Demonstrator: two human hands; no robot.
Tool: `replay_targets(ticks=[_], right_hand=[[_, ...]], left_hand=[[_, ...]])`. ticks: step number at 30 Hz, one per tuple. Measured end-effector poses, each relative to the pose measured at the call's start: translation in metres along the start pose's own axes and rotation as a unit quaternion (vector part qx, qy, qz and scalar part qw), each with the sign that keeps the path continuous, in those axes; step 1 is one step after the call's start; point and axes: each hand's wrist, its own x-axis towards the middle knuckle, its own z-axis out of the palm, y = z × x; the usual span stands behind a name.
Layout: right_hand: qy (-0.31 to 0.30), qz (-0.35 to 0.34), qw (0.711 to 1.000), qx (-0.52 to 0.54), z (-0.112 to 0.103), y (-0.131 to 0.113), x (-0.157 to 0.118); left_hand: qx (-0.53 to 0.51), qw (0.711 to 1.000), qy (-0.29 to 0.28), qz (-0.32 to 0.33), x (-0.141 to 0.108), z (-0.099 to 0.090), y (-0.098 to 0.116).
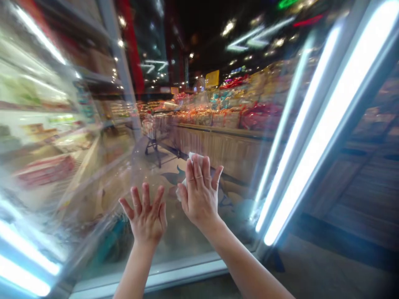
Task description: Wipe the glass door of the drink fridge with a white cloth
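A pane of glass (pixel 177 238), perhaps a cooler door, stands in front of me. Against it my left hand (pixel 147 218) lies flat with its fingers spread, holding nothing. To its right and a little higher, my right hand (pixel 201 195) presses a white wipe (pixel 192 155) to the glass with its palm and fingers. Edges of the wipe stick out above the fingertips and beside the thumb; the rest is hidden under the hand.
Bright light tubes (pixel 314 145) run up the right side. Along the bottom lies the pale door frame (pixel 187 272). At left, blurred shelves (pixel 84 166) bear packages. Beyond the glass show a shopping cart (pixel 152 128) and a long display counter (pixel 212 139) heaped with goods.
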Motion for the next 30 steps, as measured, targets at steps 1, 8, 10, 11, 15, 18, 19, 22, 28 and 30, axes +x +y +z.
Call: replay_targets(ticks=[1, 8, 10, 11, 15, 18, 19, 22, 28, 30], right_hand=[[-0.002, -0.007, 1.000, -0.003, -0.001, 0.002, -0.004], [0.007, -0.042, 0.999, -0.005, -0.001, 0.029, -0.047], [0.017, -0.028, 0.999, -0.018, -0.006, 0.040, -0.020], [0.020, -0.022, 0.999, -0.026, -0.009, 0.044, -0.008], [0.013, -0.026, 0.998, -0.049, -0.014, 0.054, -0.016], [0.014, -0.046, 0.997, -0.057, -0.012, 0.062, -0.041], [0.018, -0.048, 0.997, -0.060, -0.012, 0.066, -0.040], [0.030, -0.016, 0.997, -0.070, -0.015, 0.079, -0.011], [0.025, -0.005, 0.998, -0.060, -0.010, 0.068, -0.031], [0.022, -0.015, 0.998, -0.054, -0.006, 0.058, -0.045]], left_hand=[[0.000, 1.000, -0.002, -0.002, 0.000, 0.000, 0.000], [0.021, 1.000, -0.007, 0.012, -0.005, 0.001, -0.005], [0.023, 1.000, -0.010, 0.010, -0.005, 0.001, -0.004], [0.023, 1.000, -0.011, 0.011, -0.005, 0.000, -0.004], [0.017, 1.000, -0.008, 0.012, -0.006, 0.000, -0.004], [0.010, 1.000, -0.010, 0.008, -0.007, 0.001, -0.005], [0.008, 1.000, -0.011, 0.005, -0.007, 0.001, -0.004], [0.004, 1.000, -0.010, -0.009, -0.008, 0.001, -0.003], [0.003, 1.000, -0.015, -0.024, -0.012, 0.004, -0.004], [-0.003, 1.000, -0.012, -0.029, -0.014, 0.006, -0.004]])
